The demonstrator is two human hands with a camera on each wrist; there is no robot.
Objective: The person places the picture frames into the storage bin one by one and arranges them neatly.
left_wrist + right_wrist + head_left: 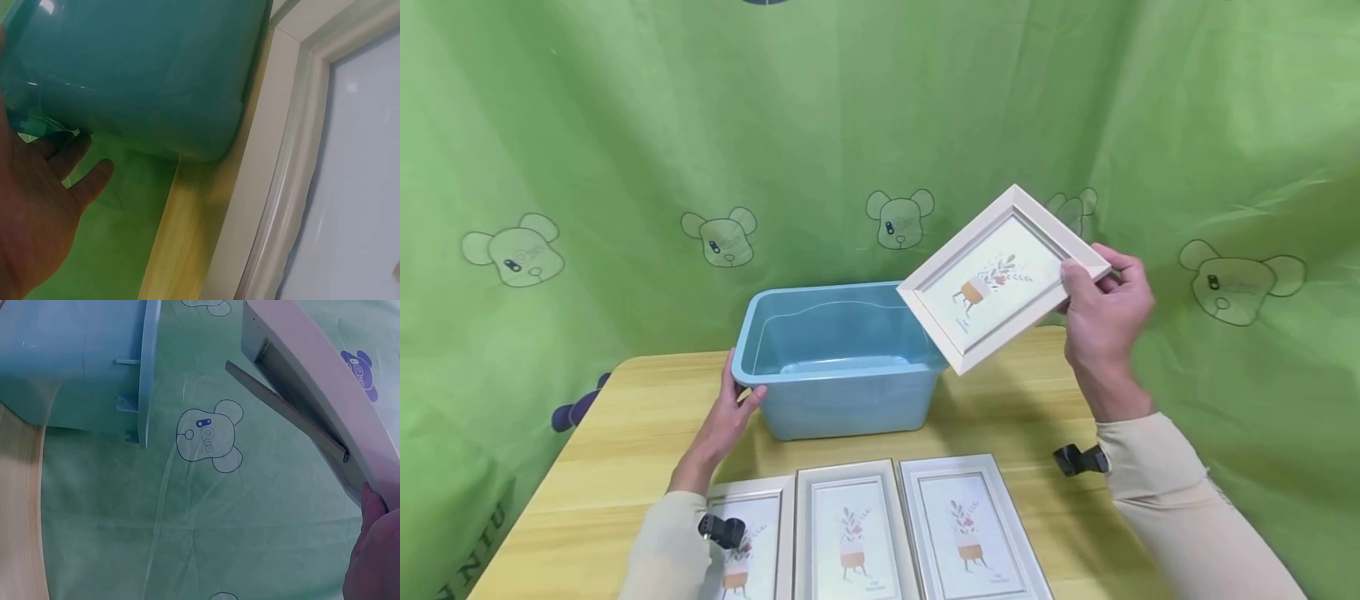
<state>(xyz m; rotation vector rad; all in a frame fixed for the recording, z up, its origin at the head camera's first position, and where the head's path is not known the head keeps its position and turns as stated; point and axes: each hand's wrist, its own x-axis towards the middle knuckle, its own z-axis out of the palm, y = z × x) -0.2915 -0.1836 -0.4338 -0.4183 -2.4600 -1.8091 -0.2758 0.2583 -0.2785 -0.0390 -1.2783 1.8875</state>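
Right hand lifts one frame beside a blue bin

The right hand (1108, 308) pinches the held frame (1003, 279) by one corner, thumb on the front and fingers behind. The held frame is tilted in the air, overlapping the bin's right end in the head view. Its back shows in the right wrist view, with a stand leg (284, 409) angled out from it.

The left hand (730, 417) grips the bin (850, 408) at its left end, thumb at the front wall and fingers up under the rim. The bin stands upright near the far edge of the surface (602, 467), to the right of the far left corner.

On the near side of the surface, the left frame (767, 542), middle frame (853, 533) and right frame (973, 533) lie face up in a row. Each bears the same flowerpot print; the small lettering beneath the pot is too fine to read.

Behind hangs a green curtain (820, 150) printed with bear heads, whose small face lettering is unclear. Beyond the surface's left edge, dark capitals on the curtain include "NIU".
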